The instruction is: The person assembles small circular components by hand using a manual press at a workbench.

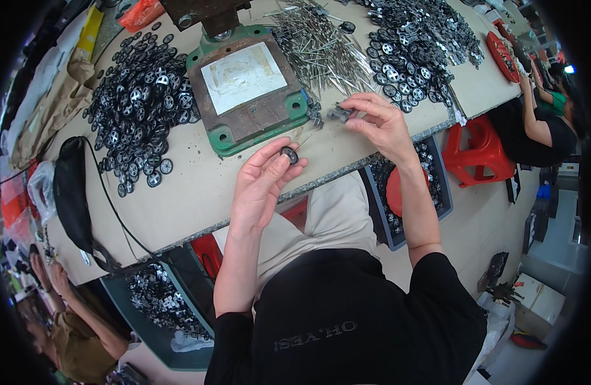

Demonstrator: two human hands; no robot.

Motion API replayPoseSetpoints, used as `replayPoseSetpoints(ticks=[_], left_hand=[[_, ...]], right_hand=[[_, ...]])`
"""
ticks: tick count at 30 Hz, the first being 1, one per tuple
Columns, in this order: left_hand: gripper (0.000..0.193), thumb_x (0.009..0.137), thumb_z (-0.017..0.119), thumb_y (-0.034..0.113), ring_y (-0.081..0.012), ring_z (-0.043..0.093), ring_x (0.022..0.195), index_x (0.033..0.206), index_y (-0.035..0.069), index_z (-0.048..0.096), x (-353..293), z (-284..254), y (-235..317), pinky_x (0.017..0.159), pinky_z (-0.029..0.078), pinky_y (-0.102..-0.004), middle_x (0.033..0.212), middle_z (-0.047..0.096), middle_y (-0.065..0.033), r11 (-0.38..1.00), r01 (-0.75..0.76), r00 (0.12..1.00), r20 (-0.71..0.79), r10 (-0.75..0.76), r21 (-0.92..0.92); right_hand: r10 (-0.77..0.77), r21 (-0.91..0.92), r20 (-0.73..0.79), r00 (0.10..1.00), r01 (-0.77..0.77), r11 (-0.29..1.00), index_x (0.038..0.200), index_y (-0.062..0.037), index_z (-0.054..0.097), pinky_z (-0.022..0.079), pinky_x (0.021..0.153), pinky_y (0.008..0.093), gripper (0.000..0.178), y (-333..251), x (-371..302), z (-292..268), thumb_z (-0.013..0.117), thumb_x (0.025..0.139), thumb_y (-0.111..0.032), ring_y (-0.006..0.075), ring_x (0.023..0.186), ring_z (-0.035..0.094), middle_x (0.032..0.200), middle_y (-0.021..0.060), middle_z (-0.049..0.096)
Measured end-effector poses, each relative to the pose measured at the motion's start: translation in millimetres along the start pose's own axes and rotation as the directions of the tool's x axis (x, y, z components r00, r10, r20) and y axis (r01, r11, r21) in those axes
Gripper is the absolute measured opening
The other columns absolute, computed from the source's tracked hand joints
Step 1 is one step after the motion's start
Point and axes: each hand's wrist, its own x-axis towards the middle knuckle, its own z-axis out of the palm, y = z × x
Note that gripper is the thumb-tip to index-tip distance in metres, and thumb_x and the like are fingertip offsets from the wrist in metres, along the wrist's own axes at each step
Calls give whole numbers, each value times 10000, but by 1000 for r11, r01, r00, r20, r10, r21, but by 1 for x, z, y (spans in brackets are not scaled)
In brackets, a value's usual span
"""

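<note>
Above the bench [199, 200], the left hand [264, 176] pinched a wheel [289, 154] with a thin rod [304, 140] and the right hand [382, 128] a grey part [339, 114], either of which a slack grip might have dropped.

This looks like a workshop or small factory. A long, pale tabletop [180, 208] has a big heap of small, round black wheels with silver spokes [141, 99] and a pile of thin, shiny metal rods [324, 58]. A heavy green and brown metal machine [260, 120] stands between them. A grey plastic bin [442, 179] full of parts sits below. Other people [87, 346] are nearby.
</note>
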Motion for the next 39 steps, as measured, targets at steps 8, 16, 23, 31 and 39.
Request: replayPoseSetpoints(ticks=[8,16,23,31,39], left_hand=[[324,870,553,47,-242,606,950,1183,-22,502,0,3,0,822,504,-307,1111,574,-134,1000,11,1000,-10,-11,16],[333,861,562,35,-207,607,928,1185,-25,516,-1,6,0,797,497,-282,1081,589,-109,996,-13,1000,-10,13,85],[341,853,566,15,-198,616,903,1188,-28,517,-2,5,-2,786,500,-270,1055,602,-107,996,-11,1000,-26,13,86],[318,831,588,-8,-193,635,839,1146,-36,550,-4,11,-12,769,514,-270,1003,626,-112,982,-111,987,-94,127,154],[325,831,589,-12,-181,621,877,1151,-44,543,-2,14,-20,788,517,-294,1028,620,-125,990,-93,992,-75,102,110]], right_hand=[[-40,233,-70,997,55,971,973,-21,640,466,727,226,242,-15,1,9,670,735,14,112,826,566,1043,73,564],[-48,-13,153,987,50,999,1091,-36,614,463,697,238,373,-42,-5,16,664,724,15,106,758,560,851,57,622],[-116,-130,210,971,145,981,1112,-43,604,439,642,266,404,-46,-5,13,651,715,16,163,687,548,819,86,612],[-220,-224,195,956,262,939,1125,-44,596,441,687,282,408,-54,-10,21,635,723,15,196,775,548,806,87,602],[-203,-147,154,967,226,963,1133,11,581,433,688,275,413,-43,-19,45,643,726,31,135,764,518,880,79,605]])
